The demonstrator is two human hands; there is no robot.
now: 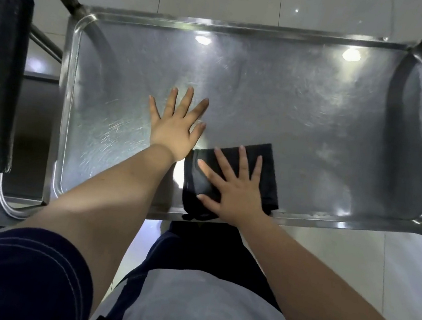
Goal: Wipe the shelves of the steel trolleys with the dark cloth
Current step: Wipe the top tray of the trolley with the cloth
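Folded dark rectangular cloth (231, 178) lies at the near rim of the scratched steel trolley shelf (267, 92) (one corner overhanging). Right hand (235, 187) presses it flat, fingers spread; left hand (175, 125) rests open on bare steel beside it.

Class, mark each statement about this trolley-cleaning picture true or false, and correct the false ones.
1. The right hand presses flat on the dark cloth. True.
2. The left hand holds a spray bottle. False: it rests flat on the steel shelf, fingers spread, holding nothing.
3. The dark cloth lies at the shelf's far edge. False: it lies at the near edge, by the person.
4. The trolley handle at the left is wrapped in black. True.
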